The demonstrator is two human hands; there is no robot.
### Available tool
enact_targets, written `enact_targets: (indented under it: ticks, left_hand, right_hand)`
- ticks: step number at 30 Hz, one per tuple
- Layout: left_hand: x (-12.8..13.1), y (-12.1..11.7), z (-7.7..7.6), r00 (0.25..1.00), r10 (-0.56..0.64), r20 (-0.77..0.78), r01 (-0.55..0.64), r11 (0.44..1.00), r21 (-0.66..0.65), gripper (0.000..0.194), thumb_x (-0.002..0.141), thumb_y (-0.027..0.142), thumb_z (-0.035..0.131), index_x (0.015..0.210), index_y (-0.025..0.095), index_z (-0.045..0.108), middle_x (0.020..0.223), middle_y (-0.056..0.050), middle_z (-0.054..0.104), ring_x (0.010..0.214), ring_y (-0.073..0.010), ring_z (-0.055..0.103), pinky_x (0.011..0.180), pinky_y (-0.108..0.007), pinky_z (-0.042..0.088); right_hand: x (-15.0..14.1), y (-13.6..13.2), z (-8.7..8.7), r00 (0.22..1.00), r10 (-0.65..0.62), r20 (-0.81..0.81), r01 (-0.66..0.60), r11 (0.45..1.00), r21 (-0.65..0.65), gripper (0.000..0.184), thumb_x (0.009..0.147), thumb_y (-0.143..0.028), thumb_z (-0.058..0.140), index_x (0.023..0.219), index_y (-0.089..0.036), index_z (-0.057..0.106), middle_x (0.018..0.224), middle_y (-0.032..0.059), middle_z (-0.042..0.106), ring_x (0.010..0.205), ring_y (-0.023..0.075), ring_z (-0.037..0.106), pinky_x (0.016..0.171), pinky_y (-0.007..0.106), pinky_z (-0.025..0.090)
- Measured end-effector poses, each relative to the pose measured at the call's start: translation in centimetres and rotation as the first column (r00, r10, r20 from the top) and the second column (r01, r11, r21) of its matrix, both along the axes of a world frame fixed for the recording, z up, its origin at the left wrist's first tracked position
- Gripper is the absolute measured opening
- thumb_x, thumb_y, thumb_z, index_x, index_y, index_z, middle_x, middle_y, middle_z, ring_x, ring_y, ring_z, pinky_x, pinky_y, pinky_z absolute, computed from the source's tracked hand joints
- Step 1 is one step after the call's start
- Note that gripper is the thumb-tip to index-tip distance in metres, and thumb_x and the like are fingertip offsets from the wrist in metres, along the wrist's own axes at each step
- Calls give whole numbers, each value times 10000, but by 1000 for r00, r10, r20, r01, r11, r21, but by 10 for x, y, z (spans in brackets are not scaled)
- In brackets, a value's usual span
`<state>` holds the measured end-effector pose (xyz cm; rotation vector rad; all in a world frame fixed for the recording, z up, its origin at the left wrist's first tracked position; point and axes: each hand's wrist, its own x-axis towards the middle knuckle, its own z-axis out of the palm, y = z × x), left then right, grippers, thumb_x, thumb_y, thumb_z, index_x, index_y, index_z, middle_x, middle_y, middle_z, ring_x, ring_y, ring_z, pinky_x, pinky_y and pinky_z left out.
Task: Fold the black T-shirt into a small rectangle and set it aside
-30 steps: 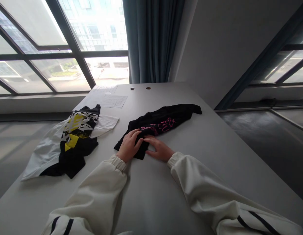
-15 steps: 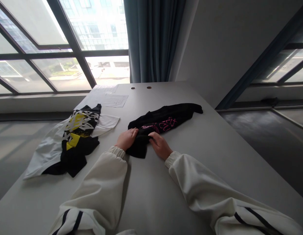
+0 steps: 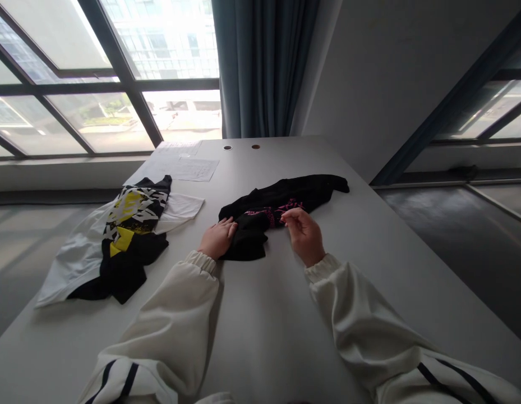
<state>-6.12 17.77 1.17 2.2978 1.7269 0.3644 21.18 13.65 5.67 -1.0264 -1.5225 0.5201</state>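
Observation:
A black garment (image 3: 285,192) with pink lettering lies folded lengthwise on the white table. My left hand (image 3: 218,238) rests flat on its near left end, fingers stretched out over the cloth. A short black flap (image 3: 247,241), perhaps a sleeve, is folded over beside those fingers. Over the pink print hovers my right hand (image 3: 304,235), its fingers curled and the tips close together; no cloth shows between them. To the left, a black, white and yellow patterned garment (image 3: 136,210) lies on top of a white one (image 3: 70,255).
The white table (image 3: 260,325) runs away toward a blue curtain (image 3: 260,73). Printed paper sheets (image 3: 197,169) lie at its back left. Two round holes sit near the far edge. Large windows (image 3: 176,112) stand at the left, a wall (image 3: 382,73) at the right.
My right hand has let go of the black flap and moved up and to the right. The flap now lies farther right, turned over. My left hand stays on the cloth.

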Motion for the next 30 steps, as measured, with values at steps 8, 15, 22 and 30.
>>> enact_targets:
  ticks: [8,15,22,30]
  left_hand:
    - [-10,10,-11,986,-2,167,4,1000,-12,505,1110,359,299,1424,234,675,1587,-33,557,1531,-240,452,1286,-473,349]
    - [-13,13,-17,966,-17,256,17,1000,4,520,1102,365,290,1421,232,678,1579,-41,569,1531,-233,451,1291,-477,333]
    - [-15,14,-18,954,-31,298,37,999,-14,552,1100,419,273,1414,213,679,1581,-54,568,1536,-238,444,1296,-475,319]
    - [-16,15,-17,938,-12,348,27,999,-38,561,1093,445,273,1397,221,689,1575,-46,576,1521,-237,464,1300,-469,311]
  right_hand:
    - [-11,-1,-46,807,413,421,-376,911,-171,303,862,-117,651,1142,-217,712,1200,114,736,1126,273,691,1028,441,552]
    - [-34,0,-59,913,235,332,-219,972,-86,152,925,-232,653,1073,-242,681,1137,99,715,1062,271,671,990,452,554]
    - [-32,-11,-43,944,304,129,-291,950,-110,138,944,-337,628,855,-242,582,1003,49,698,894,208,652,872,353,528]
    - [-25,-15,-34,969,221,-111,-241,948,-208,195,983,-423,575,899,-247,567,876,-4,634,714,161,507,690,295,453]
